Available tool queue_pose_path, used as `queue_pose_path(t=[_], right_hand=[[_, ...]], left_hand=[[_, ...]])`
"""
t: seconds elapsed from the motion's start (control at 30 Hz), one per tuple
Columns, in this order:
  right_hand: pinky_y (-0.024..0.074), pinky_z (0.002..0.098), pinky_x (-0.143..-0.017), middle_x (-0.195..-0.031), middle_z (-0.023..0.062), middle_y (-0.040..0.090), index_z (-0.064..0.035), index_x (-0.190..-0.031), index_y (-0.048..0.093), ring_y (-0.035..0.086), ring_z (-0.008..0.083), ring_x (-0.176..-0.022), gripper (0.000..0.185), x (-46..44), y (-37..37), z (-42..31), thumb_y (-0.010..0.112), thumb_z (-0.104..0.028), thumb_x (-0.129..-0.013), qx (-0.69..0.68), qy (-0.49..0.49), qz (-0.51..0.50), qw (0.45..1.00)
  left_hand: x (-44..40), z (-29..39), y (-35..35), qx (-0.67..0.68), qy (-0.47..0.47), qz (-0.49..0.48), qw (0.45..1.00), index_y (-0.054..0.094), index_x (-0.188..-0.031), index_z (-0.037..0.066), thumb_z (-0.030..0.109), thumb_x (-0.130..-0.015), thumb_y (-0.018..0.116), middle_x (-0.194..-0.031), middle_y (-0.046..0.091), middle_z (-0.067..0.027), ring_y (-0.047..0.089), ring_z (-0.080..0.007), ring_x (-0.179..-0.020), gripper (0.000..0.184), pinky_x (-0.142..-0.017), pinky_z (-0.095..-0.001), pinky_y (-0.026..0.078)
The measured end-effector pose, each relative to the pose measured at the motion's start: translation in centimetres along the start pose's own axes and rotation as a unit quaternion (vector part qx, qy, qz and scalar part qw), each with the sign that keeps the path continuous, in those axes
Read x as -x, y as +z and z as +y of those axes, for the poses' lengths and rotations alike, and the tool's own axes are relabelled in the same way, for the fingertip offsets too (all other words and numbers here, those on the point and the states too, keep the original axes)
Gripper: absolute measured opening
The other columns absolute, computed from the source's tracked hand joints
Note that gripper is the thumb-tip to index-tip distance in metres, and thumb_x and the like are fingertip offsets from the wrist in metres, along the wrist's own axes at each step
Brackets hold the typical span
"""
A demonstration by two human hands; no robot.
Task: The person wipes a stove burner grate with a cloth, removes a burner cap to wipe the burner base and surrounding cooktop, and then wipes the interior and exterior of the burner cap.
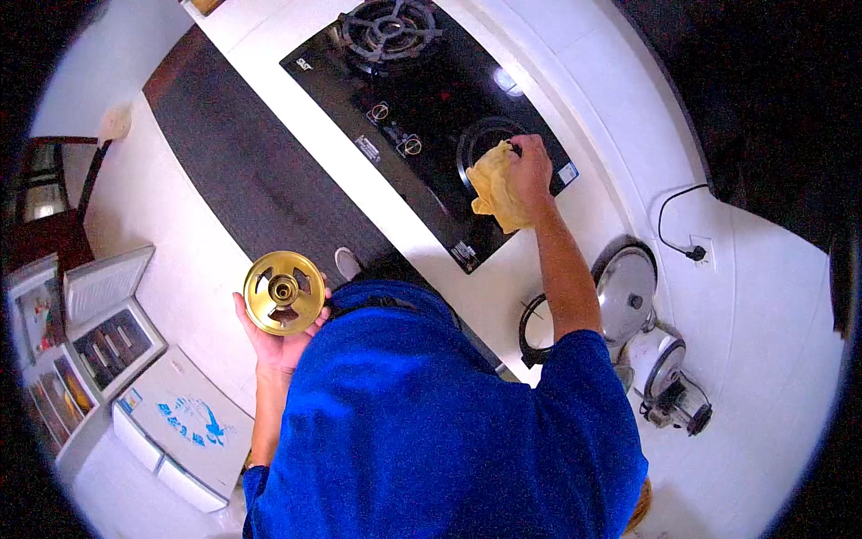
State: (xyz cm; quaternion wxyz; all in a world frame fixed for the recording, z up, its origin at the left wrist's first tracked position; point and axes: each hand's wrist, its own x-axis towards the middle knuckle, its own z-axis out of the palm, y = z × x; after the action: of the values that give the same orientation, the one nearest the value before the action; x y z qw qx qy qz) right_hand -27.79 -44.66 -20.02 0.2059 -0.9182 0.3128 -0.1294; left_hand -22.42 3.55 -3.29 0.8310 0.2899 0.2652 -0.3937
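Note:
My left hand (pixel 269 346) holds up a round brass-coloured burner part (pixel 284 293) with cut-out openings, its fingers around the rim from below. Bunched in my right hand (pixel 532 171) is a yellow cloth (pixel 499 189), which lies over the near right part of the black glass gas hob (pixel 440 162). Beside the cloth, the right burner ring (pixel 480 142) shows without a pan support. A black pan support (pixel 391 31) sits on the far burner. Two control knobs (pixel 395 128) are along the hob's front edge.
Right of my arm, a black ring-shaped stand (pixel 536 331), a lidded pot (pixel 626 292) and a white appliance (pixel 654 361) sit on the white counter (pixel 584 234). A plug (pixel 694 253) is in the wall socket. An open fridge (pixel 112 346) stands at lower left.

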Motion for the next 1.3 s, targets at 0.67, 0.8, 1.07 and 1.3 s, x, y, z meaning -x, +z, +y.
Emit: queue_pose_path(t=[0.67,0.8,1.07,1.3], right_hand=[[0.0525,0.042,-0.077,-0.103,0.0112,0.065,-0.0093,-0.088,0.078,0.063,0.0283,-0.096,0.021,-4.2,8.3,2.2,0.059,-0.019,-0.084,0.401,-0.241,-0.246,0.849],[0.0549,0.0433,-0.072,-0.092,0.0117,0.067,-0.0067,-0.09,0.077,0.066,0.0295,-0.085,0.022,-3.6,8.6,2.3,0.059,-0.019,-0.086,0.363,-0.228,-0.293,0.855],[0.0543,0.041,-0.078,-0.108,0.0125,0.063,-0.0066,-0.101,0.075,0.062,0.0285,-0.103,0.024,-3.6,10.2,3.8,0.057,-0.019,-0.089,0.419,-0.305,-0.327,0.79],[0.057,0.0445,-0.08,-0.101,0.0139,0.07,-0.0072,-0.097,0.076,0.069,0.0328,-0.095,0.025,-5.9,12.1,3.7,0.056,-0.021,-0.091,0.384,-0.102,-0.338,0.853]], left_hand=[[-1.1,-1.0,-2.7,0.087,0.049,0.02,0.995,0.041,-0.147,0.009,0.086,-0.083,0.037,-0.134,0.052,-0.0276,0.06,-0.0408,-0.109,0.101,-0.083,-0.048,0.055],[-1.3,-1.0,-3.2,0.088,0.061,0.034,0.994,0.04,-0.147,0.009,0.086,-0.082,0.037,-0.135,0.052,-0.028,0.059,-0.0407,-0.109,0.101,-0.081,-0.0479,0.055],[-1.8,-1.5,-4.6,0.104,0.092,0.011,0.99,0.04,-0.147,0.008,0.086,-0.082,0.038,-0.136,0.05,-0.0289,0.058,-0.0424,-0.111,0.102,-0.084,-0.0496,0.054],[-1.8,-1.4,-4.6,0.077,0.1,0.03,0.991,0.042,-0.146,0.009,0.084,-0.084,0.038,-0.134,0.052,-0.0285,0.06,-0.04,-0.107,0.097,-0.079,-0.046,0.054]])
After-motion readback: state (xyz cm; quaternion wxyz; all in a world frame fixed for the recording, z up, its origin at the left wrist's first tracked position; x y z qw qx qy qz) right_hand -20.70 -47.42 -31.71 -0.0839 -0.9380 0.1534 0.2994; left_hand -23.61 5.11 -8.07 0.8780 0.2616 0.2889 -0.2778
